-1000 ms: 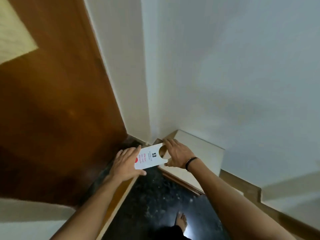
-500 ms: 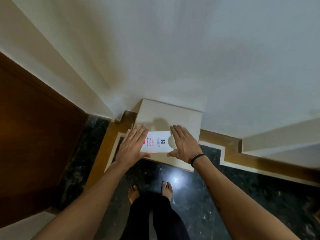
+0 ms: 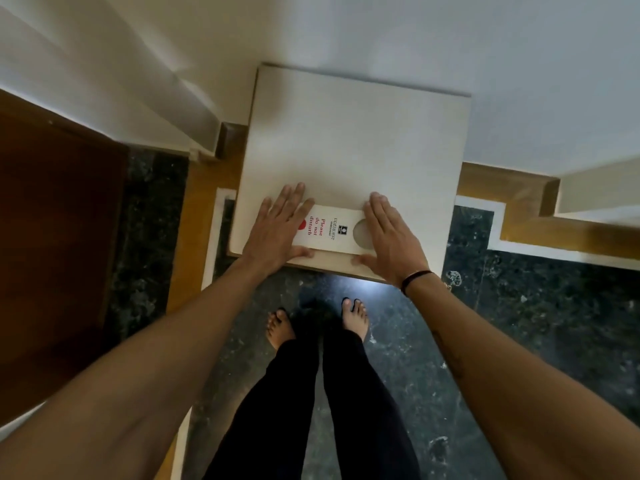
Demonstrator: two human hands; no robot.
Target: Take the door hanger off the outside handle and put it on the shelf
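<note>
The white door hanger (image 3: 329,229), printed "Please do not disturb" in red with a round hole at its right end, lies flat on the cream shelf (image 3: 356,133), close to its front edge. My left hand (image 3: 277,230) lies spread flat over the hanger's left end, thumb along its near side. My right hand (image 3: 391,237), a dark band on its wrist, covers the right end beside the hole, thumb at the shelf's front edge.
A brown wooden door (image 3: 52,220) stands at the left. White wall (image 3: 415,36) rises behind the shelf. A lower ledge (image 3: 595,192) juts out at the right. My bare feet (image 3: 355,317) stand on dark speckled floor just under the shelf's front edge.
Both hands carried the hanger from beside the door over to the shelf and laid it flat there. The view swung down and right, so the shelf now fills the centre.
</note>
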